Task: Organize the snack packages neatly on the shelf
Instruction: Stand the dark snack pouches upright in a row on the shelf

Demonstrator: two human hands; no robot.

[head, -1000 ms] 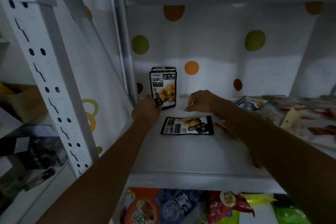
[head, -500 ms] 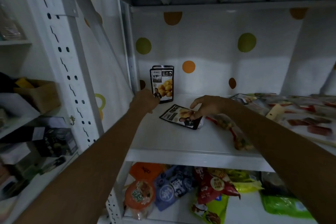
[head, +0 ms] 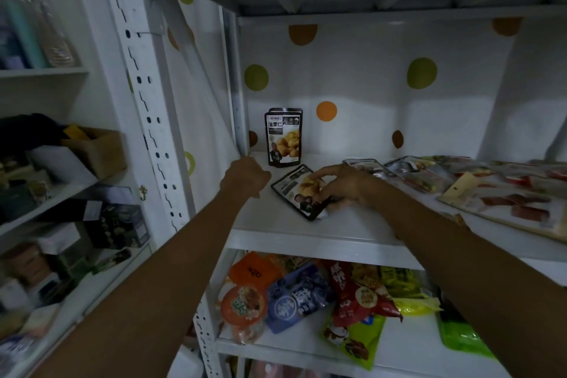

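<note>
Middle shelf (head: 306, 239), white, backed by a white panel with coloured dots (head: 422, 73). One black chestnut pouch (head: 283, 137) stands upright at the shelf's back left corner, printed face outward, close to the rear upright; nothing is touching it. A second black pouch of the same print (head: 294, 190) is just in front of it and slightly toward the shelf's centre, turned at an angle, its near end pointing to the front edge. Right hand (head: 343, 186) is over this second pouch, fingertips (head: 316, 176) on its printed face and the thumb at its near right edge; the hand grips the pouch, whose near end looks slightly lifted, though whether it has left the shelf surface cannot be told. Left hand (head: 245, 176) is curled into a loose fist holding nothing, resting at the left edge of the shelf, just beside the standing pouch's base and apart from the angled pouch. On the right half of the same shelf, a loose spread of flat clear-fronted snack packs (head: 491, 190) lies overlapping, reaching to the right edge. Lower shelf (head: 294, 347): a heap of mixed snack bags (head: 306, 294), orange, blue, red and green, unsorted. Lighting dim; print on the packs mostly unreadable.
</note>
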